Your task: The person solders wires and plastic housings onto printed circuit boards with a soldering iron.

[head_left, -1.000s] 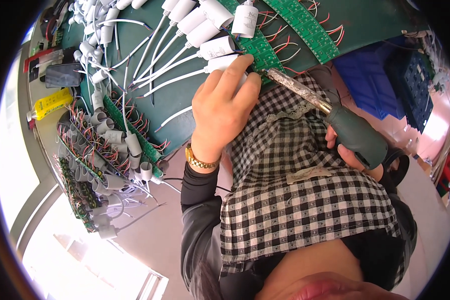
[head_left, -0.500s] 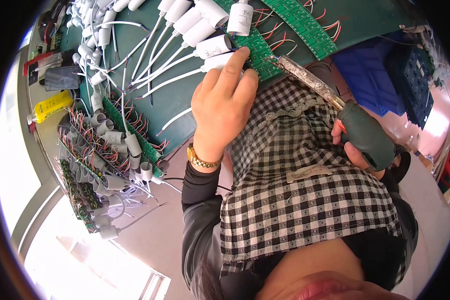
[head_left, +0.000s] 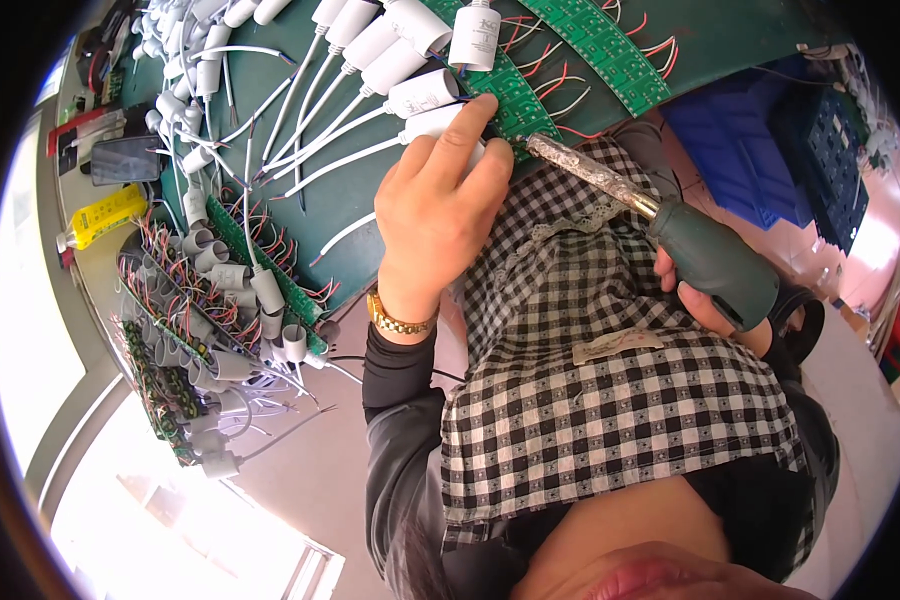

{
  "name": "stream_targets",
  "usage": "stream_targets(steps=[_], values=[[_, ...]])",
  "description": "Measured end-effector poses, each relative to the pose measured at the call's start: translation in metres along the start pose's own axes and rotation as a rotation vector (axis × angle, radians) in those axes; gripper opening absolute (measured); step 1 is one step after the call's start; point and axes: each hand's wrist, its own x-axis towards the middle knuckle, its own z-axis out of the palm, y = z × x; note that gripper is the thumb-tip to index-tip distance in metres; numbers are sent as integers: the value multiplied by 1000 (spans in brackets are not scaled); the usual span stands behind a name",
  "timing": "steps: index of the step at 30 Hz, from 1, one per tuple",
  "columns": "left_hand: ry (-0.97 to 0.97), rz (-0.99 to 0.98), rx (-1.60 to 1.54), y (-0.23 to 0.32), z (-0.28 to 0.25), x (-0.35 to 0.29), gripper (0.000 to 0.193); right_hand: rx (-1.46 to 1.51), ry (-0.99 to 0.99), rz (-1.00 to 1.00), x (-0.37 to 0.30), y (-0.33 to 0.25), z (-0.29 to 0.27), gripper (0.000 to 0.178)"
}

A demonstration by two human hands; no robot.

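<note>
My left hand (head_left: 435, 205) is bent over the near end of a green circuit board (head_left: 518, 100), its fingertips drawn together at the edge. Whatever they pinch is hidden under them. Partly beneath the fingers lies a white cylindrical housing (head_left: 428, 122) with a white cable (head_left: 345, 165). My right hand (head_left: 705, 305) grips a soldering iron (head_left: 715, 258) by its dark green handle. The iron's crusted metal barrel points left, and its tip is close to the left fingertips at the board's end. Whether the tip touches the board cannot be made out.
More white housings (head_left: 395, 68) with cables lie in a row on the green tabletop (head_left: 300, 215). A second circuit board (head_left: 610, 60) with red and white wires is at the far right. Stacked wired boards (head_left: 210, 320) stand left; blue bins (head_left: 735, 150) sit right of the table.
The soldering iron has moved left and slightly down, bringing its tip nearer the left fingertips. My left hand has shifted slightly left and stays at the board's end.
</note>
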Motion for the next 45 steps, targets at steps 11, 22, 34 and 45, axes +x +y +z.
stream_targets(steps=[11, 22, 34, 45], values=[[-67, 87, -8, -12, -6, 1, 14, -331, 31, 704, 41, -69, 14, 41], [-50, 95, 3, -14, -6, -1, 16, -159, -205, 372, 78, -115, 28, 44], [-160, 66, -34, -9, -13, -1, 27, -15, -221, 385, 63, -91, 24, 37], [-80, 144, 12, -14, -10, -8, 26, -23, -194, 267, 75, -105, 29, 40]])
